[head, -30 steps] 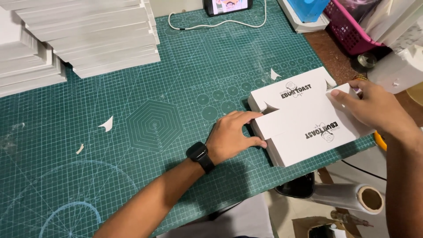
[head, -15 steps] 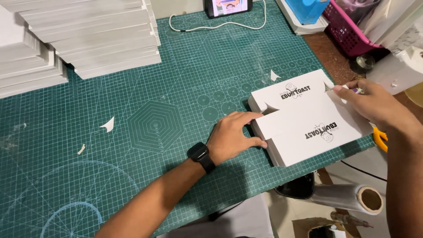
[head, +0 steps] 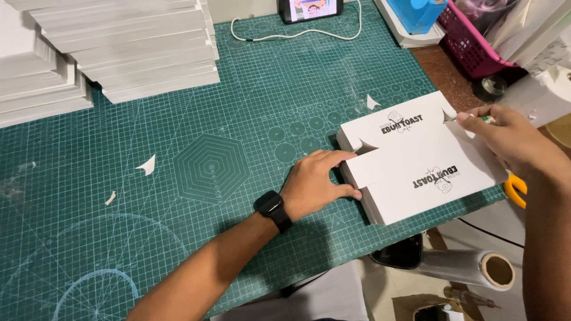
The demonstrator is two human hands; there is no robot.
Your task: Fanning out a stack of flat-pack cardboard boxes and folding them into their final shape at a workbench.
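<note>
A stack of flat white boxes point(head: 416, 156) lies at the right edge of the green cutting mat point(head: 238, 178) that covers the counter, with black printed marks on the top sheet and curved notches cut into its near-left and far-right edges.

Left hand point(head: 318, 181): palm down on the mat, fingers curled against the left side of the stack at the notch, touching the cardboard edge. It braces the stack rather than gripping it; nothing is enclosed in it. A black watch point(head: 273, 209) sits on the wrist.

Right hand point(head: 511, 142): over the far-right corner of the stack, fingers pinched on a small thin tool point(head: 476, 117) whose tip meets the right notch. The kind of tool cannot be told.

Surroundings: tall piles of white sheets point(head: 119, 47) occupy the far-left of the mat. Small white scraps point(head: 147, 164) lie loose on the mat. A phone point(head: 310, 9) with a white cable stands at the far edge. A pink basket point(head: 470, 47) is at far right. A film roll point(head: 476, 268) lies below the counter edge, near right, and a yellow handle point(head: 516, 189) shows just beside the stack.
</note>
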